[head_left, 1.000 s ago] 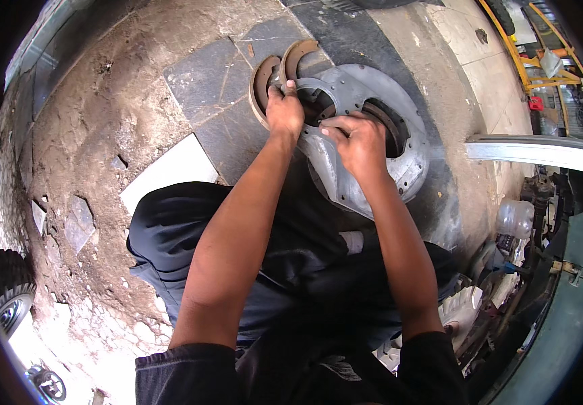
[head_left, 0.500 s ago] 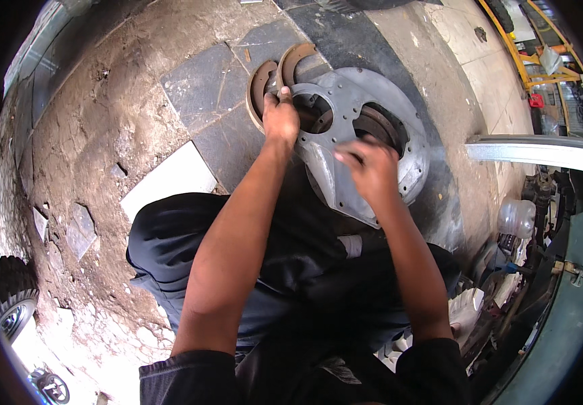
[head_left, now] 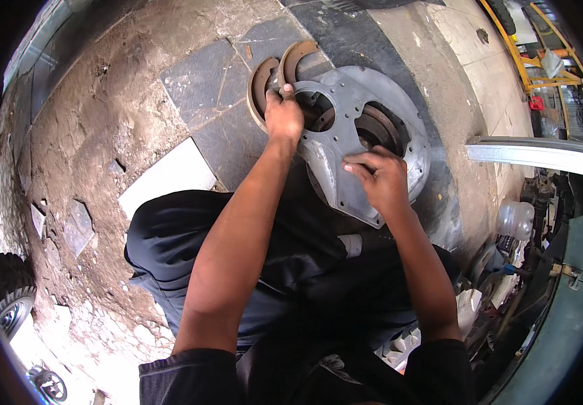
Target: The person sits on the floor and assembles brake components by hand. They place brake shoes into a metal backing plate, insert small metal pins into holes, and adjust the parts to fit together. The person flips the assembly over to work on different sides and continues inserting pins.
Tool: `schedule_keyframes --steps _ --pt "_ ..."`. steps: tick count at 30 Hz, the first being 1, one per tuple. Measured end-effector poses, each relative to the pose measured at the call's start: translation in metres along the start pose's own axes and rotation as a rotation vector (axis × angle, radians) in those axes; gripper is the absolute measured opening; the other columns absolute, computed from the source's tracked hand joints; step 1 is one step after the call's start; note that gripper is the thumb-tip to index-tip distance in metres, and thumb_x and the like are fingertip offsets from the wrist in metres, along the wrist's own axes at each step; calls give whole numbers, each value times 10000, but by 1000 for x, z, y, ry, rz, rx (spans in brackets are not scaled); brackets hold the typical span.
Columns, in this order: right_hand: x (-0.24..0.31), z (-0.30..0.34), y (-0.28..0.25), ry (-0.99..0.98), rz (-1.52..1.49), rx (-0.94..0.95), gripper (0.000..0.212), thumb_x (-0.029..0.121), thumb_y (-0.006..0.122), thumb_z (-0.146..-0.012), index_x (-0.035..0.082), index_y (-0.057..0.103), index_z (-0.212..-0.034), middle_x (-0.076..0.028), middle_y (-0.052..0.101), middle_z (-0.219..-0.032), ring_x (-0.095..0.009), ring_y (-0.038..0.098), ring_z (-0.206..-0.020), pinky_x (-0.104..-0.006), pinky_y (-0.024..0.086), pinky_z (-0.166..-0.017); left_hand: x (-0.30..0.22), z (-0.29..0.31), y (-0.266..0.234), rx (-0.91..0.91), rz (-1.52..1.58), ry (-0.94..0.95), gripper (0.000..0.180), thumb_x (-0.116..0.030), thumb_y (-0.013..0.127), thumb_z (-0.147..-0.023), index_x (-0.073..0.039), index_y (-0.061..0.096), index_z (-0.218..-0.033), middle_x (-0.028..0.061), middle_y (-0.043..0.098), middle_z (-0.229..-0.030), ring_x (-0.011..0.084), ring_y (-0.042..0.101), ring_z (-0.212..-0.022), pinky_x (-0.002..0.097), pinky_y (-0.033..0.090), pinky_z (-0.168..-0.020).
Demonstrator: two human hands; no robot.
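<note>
Sliding the right hand [head_left: 380,177] down the grey metal plate [head_left: 335,147]

Shifts the right hand lower and further right now, off the bridge between the plate's two openings covered a second ago, baring more of the wide opening. Bends those fingers in, with thumb and forefinger close together over the plate's lower part; cannot tell if pinching anything. Shows sharp, too, after a blur half a second back. Keeps the left hand [head_left: 283,121] in nearly the same spot, curled at the plate's left edge beside the round hole, with the thumb pointing up; cannot tell whether clamped on the plate or on the curved brown brake shoes [head_left: 258,84] there. Has the plate low over the dark tiles [head_left: 204,88], just ahead of black trousers [head_left: 177,233], with a rusty ring [head_left: 380,125] visible through the wide opening. Over to the surface: a white tile [head_left: 170,175] on the left, rough brown dirt [head_left: 89,152] beyond. On to the room: a tyre [head_left: 13,287] at lower left, a yellow frame [head_left: 553,84] at upper right, a pale metal rail [head_left: 534,150] below, then a clear plastic container [head_left: 515,219] and a green panel [head_left: 565,324]
</note>
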State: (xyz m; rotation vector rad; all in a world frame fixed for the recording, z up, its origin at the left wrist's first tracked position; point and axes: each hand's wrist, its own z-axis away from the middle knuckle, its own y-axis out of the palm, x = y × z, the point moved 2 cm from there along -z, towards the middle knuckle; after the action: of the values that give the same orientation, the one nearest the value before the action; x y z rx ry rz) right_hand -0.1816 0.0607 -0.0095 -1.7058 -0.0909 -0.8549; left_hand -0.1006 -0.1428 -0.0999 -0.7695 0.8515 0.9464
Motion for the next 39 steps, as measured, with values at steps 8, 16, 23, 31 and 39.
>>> schedule_keyframes --steps 8,16,23,31,39 --pt "11 -31 15 -120 54 -3 184 262 825 -899 118 846 -1011 -103 794 -940 -287 749 -862 -395 571 -806 10 -13 6 137 201 -73 576 -446 507 -1119 24 538 -1450 318 651 -1394 458 603 -1348 476 448 -1131" --pt "18 -42 19 -130 67 -25 154 209 815 -899 87 844 -986 -103 784 -920 -291 746 -843 -400 582 -793 7 -8 7 137 227 -106 536 -400 515 -1141 29 552 -1460 224 659 -1394 317 616 -1268 416 446 -1099" --pt "-6 -4 -4 -99 -5 -43 158 201 847 -878 95 850 -995 -109 782 -915 -275 752 -843 -389 580 -772 13 -13 8 102 214 -40 560 -426 493 -1124 33 523 -1443 294 655 -1386 432 616 -1329 476 447 -1131" --pt "17 -44 25 -169 -25 -43 172 235 828 -901 99 850 -1005 -111 783 -913 -284 737 -823 -394 572 -766 14 -16 7 182 284 -72 553 -412 487 -1130 45 524 -1439 295 639 -1422 430 587 -1374 478 426 -1155" --pt "-9 -7 0 -60 -37 -36 175 204 829 -901 82 847 -1025 -124 790 -914 -290 727 -807 -381 574 -778 5 -6 1 128 196 -25 611 -409 470 -1140 57 453 -1535 308 572 -1509 448 526 -1440 468 390 -1194"
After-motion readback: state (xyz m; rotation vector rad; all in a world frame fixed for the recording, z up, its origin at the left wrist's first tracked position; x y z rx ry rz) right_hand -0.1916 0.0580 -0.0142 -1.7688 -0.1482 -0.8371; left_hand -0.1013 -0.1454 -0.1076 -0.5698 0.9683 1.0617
